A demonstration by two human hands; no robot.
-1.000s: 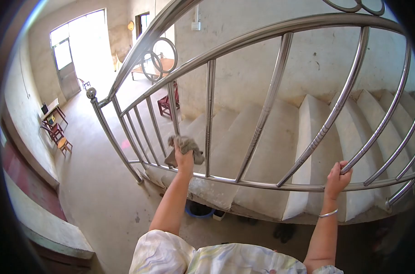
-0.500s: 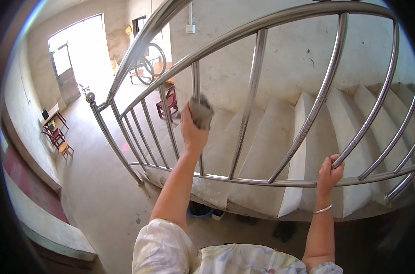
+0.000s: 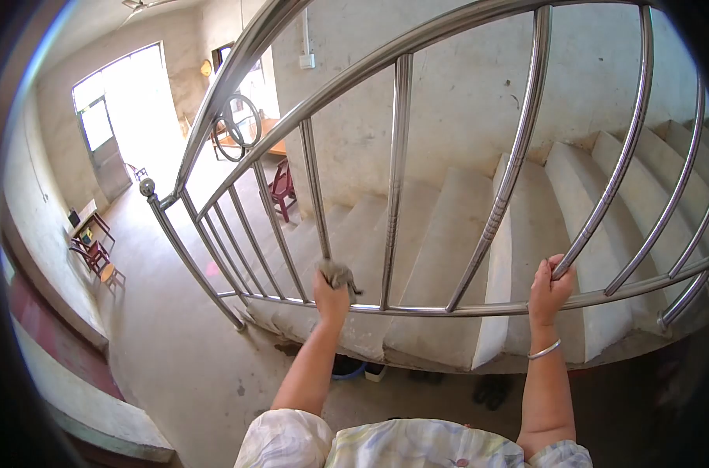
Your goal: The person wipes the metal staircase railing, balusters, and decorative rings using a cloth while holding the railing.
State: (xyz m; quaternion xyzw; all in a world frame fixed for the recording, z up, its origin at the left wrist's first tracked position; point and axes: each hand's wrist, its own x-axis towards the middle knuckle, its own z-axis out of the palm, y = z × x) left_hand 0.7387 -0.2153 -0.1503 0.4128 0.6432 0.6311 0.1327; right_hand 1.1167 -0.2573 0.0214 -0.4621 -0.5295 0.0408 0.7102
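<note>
A stainless steel stair railing (image 3: 463,310) crosses the view in front of me. Near the foot of one upright bar (image 3: 315,187), my left hand (image 3: 331,300) grips a grey cloth (image 3: 336,274) wrapped against the metal. Over on the right, my right hand (image 3: 551,288) is closed around the lower end of another upright bar (image 3: 604,210), just above the bottom rail. A silver bangle (image 3: 545,349) sits on that wrist.
Concrete steps (image 3: 440,257) rise to the right behind the railing. A red wooden chair (image 3: 282,190) stands beyond the bars. At the far left are a small table (image 3: 85,217), a stool (image 3: 111,274) and an open doorway (image 3: 136,109). Below the stairs sits a blue basin (image 3: 348,368).
My left hand has slid down the upright bar with the cloth, from about mid-height to near the bottom rail. My right hand keeps its hold. The view has shifted slightly.
</note>
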